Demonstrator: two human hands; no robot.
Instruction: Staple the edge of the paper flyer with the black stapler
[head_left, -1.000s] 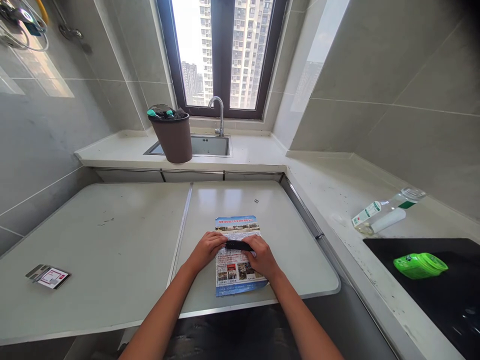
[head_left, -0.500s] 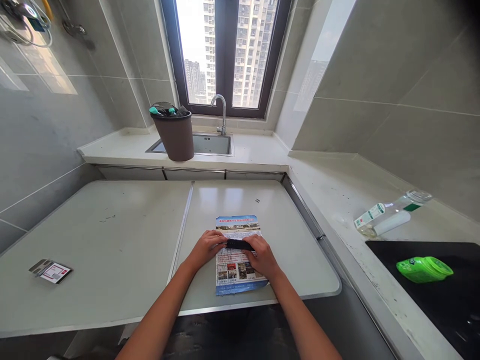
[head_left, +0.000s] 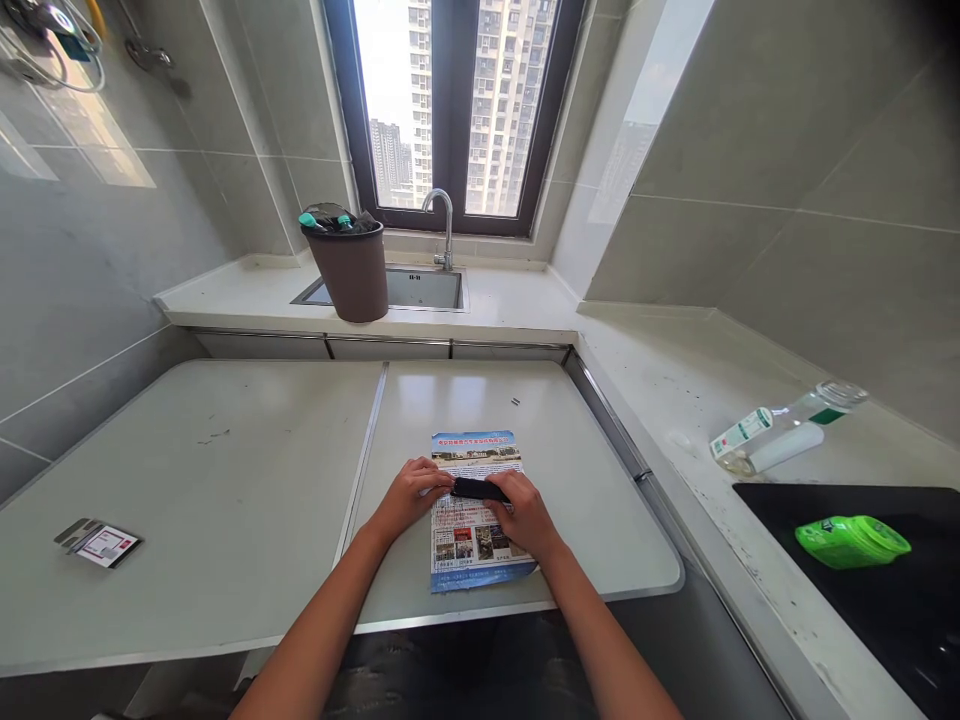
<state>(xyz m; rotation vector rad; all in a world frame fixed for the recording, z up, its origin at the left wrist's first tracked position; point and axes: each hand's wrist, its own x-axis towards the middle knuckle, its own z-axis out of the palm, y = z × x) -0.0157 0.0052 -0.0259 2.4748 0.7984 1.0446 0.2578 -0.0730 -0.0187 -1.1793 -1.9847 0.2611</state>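
Observation:
A printed leaflet (head_left: 480,577) with blue top and bottom bands lies flat on the white table. Above its middle, a slim black oblong tool (head_left: 478,489) is held level between my hands; its exact kind does not show. The fingers of my left hand (head_left: 414,492) are closed in a pinch at the tool's left end. My right hand (head_left: 523,508) grips the right end between thumb and fingers and covers part of the leaflet's right side.
A small card package (head_left: 109,545) lies on the table's left half. Tiny grey strips (head_left: 515,402) sit beyond the leaflet. A brown bin (head_left: 349,275) stands by the sink (head_left: 427,290). On the right are clear bottles (head_left: 787,430) and a green bottle (head_left: 853,541) on a black cooktop (head_left: 885,620).

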